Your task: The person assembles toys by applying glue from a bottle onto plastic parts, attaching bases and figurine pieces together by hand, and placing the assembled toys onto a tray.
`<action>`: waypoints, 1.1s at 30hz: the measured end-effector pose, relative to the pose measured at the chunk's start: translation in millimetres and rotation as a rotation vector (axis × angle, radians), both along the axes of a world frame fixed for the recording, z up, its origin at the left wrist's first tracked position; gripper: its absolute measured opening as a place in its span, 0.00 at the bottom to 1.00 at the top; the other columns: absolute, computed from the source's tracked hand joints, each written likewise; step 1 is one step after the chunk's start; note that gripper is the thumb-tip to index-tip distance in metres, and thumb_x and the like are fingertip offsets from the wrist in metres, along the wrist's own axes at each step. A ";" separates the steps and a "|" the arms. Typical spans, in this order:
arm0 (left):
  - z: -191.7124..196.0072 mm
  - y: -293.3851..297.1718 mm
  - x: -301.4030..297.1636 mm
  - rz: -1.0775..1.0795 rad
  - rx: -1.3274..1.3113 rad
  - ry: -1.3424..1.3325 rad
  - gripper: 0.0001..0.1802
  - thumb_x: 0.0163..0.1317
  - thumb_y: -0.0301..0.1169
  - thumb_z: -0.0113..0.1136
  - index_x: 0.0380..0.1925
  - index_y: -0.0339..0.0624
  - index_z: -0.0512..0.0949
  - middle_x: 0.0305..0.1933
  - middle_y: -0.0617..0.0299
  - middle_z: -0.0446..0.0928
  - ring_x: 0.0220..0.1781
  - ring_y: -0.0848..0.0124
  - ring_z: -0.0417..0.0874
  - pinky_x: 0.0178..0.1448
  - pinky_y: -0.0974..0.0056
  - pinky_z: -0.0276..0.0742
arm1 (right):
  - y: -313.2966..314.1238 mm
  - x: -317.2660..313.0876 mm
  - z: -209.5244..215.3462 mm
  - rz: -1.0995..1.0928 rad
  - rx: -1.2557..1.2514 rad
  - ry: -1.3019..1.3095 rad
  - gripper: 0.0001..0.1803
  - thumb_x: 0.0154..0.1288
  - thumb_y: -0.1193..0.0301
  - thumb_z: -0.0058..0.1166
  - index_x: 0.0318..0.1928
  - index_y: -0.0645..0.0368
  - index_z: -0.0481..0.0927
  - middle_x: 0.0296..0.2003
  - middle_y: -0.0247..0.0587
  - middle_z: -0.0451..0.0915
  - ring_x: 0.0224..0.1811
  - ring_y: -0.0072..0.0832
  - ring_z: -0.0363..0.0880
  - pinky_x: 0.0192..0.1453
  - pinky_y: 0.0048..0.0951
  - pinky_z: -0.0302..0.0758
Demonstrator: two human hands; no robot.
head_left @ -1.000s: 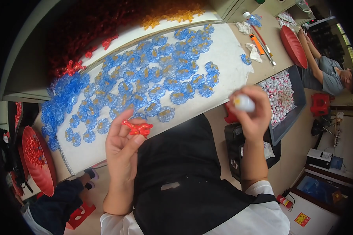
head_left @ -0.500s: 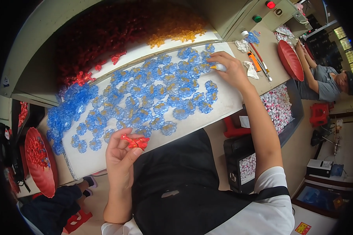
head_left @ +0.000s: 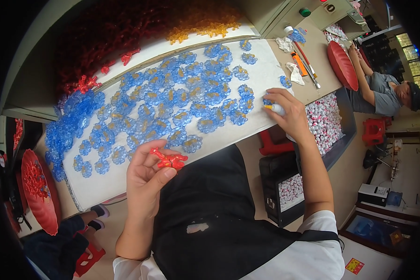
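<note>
My left hand [head_left: 147,184], at the near edge of the white board, pinches a small red translucent plastic figure [head_left: 169,160] between thumb and fingers. At the board's right side, my right hand [head_left: 289,114] is closed around a small white squeeze bottle [head_left: 277,109] with a yellow tip. Its fingers are beside a blue flower-shaped plastic piece [head_left: 268,101], partly hidden by them; whether they touch it I cannot tell. Many similar blue pieces, most with amber centres, cover the white board [head_left: 98,190]. Another blue piece [head_left: 285,82] lies just beyond my right hand.
Blue pieces are heaped [head_left: 77,116] at left. Behind the board lie red pieces [head_left: 107,42] and amber pieces [head_left: 203,30]. An orange cutter [head_left: 299,64] and brushes lie at right. A red basin [head_left: 343,65] stands before a co-worker [head_left: 387,95]; another red basin [head_left: 39,191] is far left.
My right hand with the bottle has come nearer and to the right. Some blue pieces at the board's right side now lie farther apart. My left hand still holds the red figure.
</note>
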State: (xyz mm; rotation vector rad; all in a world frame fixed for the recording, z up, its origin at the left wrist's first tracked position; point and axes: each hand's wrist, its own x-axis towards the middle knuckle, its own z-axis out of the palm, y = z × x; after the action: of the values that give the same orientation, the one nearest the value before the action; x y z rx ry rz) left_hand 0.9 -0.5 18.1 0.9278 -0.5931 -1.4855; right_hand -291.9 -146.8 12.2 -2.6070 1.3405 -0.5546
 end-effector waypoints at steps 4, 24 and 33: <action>-2.4 -2.9 -5.4 -0.042 0.002 0.010 0.25 0.48 0.16 0.56 0.49 0.35 0.64 0.41 0.53 0.74 0.45 0.69 0.76 0.50 0.68 0.70 | 24.6 -3.2 -0.3 0.004 0.019 -0.048 0.20 0.43 0.72 0.61 0.41 0.55 0.75 0.42 0.38 0.73 0.37 0.36 0.76 0.38 0.30 0.74; 4.9 0.4 -14.6 -0.273 0.119 0.093 0.20 0.51 0.19 0.56 0.46 0.36 0.66 0.41 0.54 0.75 0.44 0.72 0.76 0.50 0.71 0.70 | 86.6 69.9 14.4 0.412 0.483 -0.869 0.12 0.51 0.76 0.56 0.37 0.65 0.73 0.30 0.52 0.77 0.34 0.37 0.78 0.38 0.30 0.75; 2.8 8.0 -11.9 -0.254 0.131 0.126 0.16 0.49 0.19 0.57 0.41 0.36 0.69 0.39 0.54 0.76 0.43 0.71 0.78 0.49 0.70 0.71 | 83.4 86.0 23.2 0.483 0.518 -0.778 0.14 0.43 0.82 0.60 0.35 0.62 0.78 0.33 0.45 0.77 0.34 0.32 0.78 0.37 0.25 0.74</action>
State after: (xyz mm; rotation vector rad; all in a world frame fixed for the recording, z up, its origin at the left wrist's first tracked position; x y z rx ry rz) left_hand -11.0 7.5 20.9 0.8749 -0.5401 -1.8146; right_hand -205.9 -63.4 35.4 -1.8641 0.4927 -0.8609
